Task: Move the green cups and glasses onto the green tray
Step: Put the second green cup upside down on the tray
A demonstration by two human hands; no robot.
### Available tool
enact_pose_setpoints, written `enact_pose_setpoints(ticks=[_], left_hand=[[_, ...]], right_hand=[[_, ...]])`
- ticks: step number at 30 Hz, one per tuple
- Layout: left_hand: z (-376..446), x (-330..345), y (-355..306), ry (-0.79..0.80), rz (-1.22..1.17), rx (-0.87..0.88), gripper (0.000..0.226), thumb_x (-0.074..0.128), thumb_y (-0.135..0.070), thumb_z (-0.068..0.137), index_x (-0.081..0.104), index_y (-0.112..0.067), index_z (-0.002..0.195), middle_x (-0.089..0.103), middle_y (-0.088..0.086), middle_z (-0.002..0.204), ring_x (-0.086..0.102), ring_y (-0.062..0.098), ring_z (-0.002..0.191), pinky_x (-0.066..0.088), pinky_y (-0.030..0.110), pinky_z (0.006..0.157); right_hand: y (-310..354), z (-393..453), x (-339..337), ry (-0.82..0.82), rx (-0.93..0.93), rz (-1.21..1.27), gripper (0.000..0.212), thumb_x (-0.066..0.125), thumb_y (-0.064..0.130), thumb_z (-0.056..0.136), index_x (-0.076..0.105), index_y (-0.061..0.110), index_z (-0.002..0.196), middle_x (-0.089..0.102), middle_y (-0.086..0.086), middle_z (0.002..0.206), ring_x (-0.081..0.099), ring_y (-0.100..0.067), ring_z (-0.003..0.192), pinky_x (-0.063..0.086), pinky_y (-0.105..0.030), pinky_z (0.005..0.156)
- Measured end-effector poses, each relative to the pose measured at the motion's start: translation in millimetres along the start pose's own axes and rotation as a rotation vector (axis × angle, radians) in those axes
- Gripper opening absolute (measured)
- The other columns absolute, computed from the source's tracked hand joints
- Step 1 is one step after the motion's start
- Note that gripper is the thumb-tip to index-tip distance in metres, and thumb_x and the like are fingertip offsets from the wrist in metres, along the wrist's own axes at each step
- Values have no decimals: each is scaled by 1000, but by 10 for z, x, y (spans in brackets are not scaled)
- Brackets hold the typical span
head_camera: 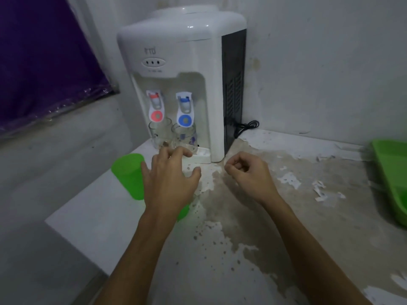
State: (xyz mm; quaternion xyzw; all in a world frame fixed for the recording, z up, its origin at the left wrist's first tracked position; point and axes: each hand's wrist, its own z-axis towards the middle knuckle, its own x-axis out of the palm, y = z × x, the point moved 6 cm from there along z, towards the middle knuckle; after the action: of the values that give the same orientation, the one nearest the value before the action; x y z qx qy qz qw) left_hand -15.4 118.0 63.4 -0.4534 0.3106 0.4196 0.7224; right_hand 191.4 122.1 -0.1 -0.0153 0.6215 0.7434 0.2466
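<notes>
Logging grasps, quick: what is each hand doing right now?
Left hand: open, fingers spread above a green cup, holding nothing visible.
Right hand: fingers loosely curled, empty.

Little here can be read. The dispenser [182, 84], upper centre of the frame, bears a small grey brand mark on its front above three indicator lights; the letters are blurred and seem to end in "TO", though the full word cannot be made out. A line of tiny print under the lights is illegible. The red tap [155, 106] and blue tap [185, 112] carry coloured round marks without text.
</notes>
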Motion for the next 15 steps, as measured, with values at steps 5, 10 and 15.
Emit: enact_pose_setpoints(ticks=[5,10,15], left_hand=[[39,58,21,153,-23,-80,34,68,-51,87,64,-35,116,70,-9,114,67,19,104,54,39,88],[84,82,-36,184,-44,-82,25,73,-34,84,67,-35,108,71,-12,100,65,16,93,51,34,80],[147,158,-294,184,-160,-1,20,73,-29,81,68,-34,100,70,-12,90,65,14,85,47,31,71]], right_hand=[[-7,-15,-14,11,-4,20,14,71,12,89,71,21,78,63,3,68,53,-7,57,46,-15,56],[-15,-56,-73,20,-1,11,8,71,13,90,72,14,83,66,-2,72,57,-11,63,51,-22,60],[-24,-85,-143,19,-7,19,8,71,14,90,72,15,82,71,-17,79,59,-15,65,53,-34,63]])
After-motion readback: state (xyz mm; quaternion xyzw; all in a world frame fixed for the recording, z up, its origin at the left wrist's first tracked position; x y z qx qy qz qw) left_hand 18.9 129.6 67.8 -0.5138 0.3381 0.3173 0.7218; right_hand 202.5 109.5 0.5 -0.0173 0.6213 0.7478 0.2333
